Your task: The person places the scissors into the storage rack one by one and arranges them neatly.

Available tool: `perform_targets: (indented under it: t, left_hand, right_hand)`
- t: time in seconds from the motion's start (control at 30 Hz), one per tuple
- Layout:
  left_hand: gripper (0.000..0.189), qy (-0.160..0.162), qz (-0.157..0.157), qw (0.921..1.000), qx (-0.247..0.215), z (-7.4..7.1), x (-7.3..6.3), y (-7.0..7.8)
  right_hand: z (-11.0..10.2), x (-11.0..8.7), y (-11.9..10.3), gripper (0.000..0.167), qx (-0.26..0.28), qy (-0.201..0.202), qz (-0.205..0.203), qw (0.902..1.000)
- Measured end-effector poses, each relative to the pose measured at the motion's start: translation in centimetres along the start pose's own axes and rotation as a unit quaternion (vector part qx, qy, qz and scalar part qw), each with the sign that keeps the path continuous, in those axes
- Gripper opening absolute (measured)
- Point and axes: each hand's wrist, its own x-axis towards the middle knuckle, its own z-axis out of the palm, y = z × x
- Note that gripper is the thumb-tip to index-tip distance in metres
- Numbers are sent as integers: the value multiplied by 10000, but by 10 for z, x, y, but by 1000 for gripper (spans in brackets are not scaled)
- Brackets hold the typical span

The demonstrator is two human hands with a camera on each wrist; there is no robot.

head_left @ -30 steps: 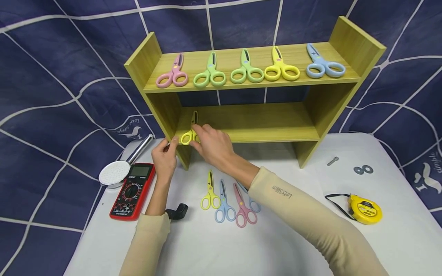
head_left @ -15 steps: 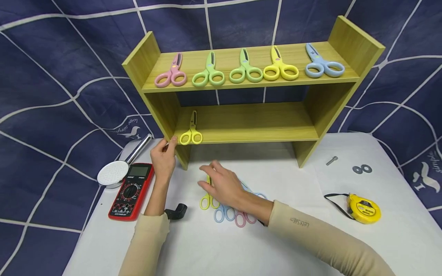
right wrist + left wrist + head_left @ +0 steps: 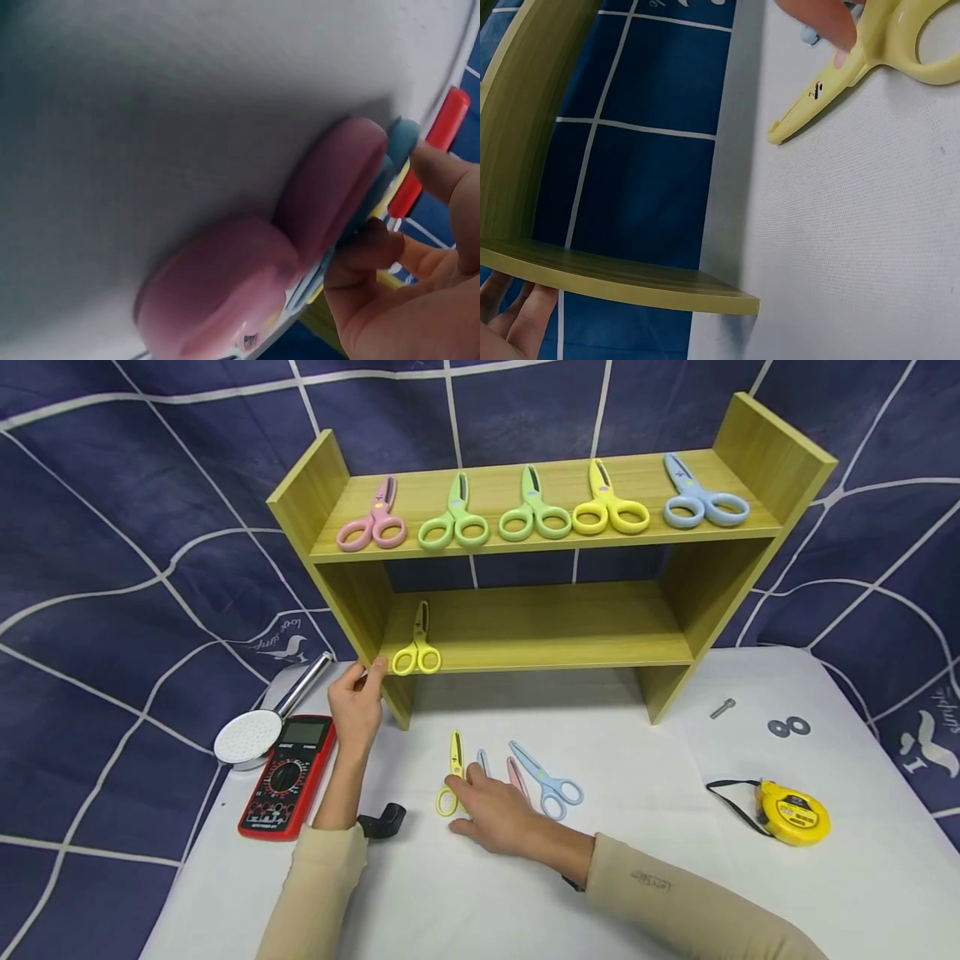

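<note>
My left hand (image 3: 357,706) grips the lower left side panel of a wooden shelf (image 3: 555,664), thumb at the front edge. In the left wrist view its fingers (image 3: 532,319) lie against the panel's outer face. Over the scissors on the table is my right hand (image 3: 498,814). Its thumb and curled fingers are at the handles of blue scissors (image 3: 405,136), whose blade tip alone shows in the head view. Pink scissors (image 3: 330,191) lie beside them, partly hidden. Yellow scissors (image 3: 456,760) lie just left of the hand; another blue pair (image 3: 546,781) lies right.
Several scissors, including a green pair (image 3: 534,510), line the top shelf. Small yellow scissors (image 3: 420,647) lie at the lower shelf's left. A multimeter (image 3: 288,777), shower head (image 3: 247,737) and black elbow-shaped piece (image 3: 386,821) are left; a tape measure (image 3: 793,814), bolt (image 3: 723,708) and washers (image 3: 787,727) right.
My right hand has let go of the yellow scissors on the lower shelf and come down to the blue scissors on the table. My left hand has stayed at the side panel.
</note>
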Motion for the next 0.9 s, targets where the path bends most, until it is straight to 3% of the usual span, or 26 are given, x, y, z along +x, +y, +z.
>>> perform_targets:
  t: [0.2,0.37,0.53,0.73,0.9]
  left_hand:
    - [20,-5,28,10000,66,0,0,0]
    - [20,1,69,9999,79,-1,0,0]
    - [20,-19,118,9999,114,0,0,-1]
    - [20,-1,63,10000,51,0,-1,-1]
    - [22,-27,7,10000,-85,0,0,0]
  right_hand:
    - [8,3,-2,50,-533,278,-90,9981]
    - [7,8,-3,49,-770,132,-215,9967]
    - [3,11,-3,29,-707,-153,-330,9968]
    - [4,9,2,31,-534,-214,-431,9974]
    - [5,7,4,36,-565,22,-444,9974]
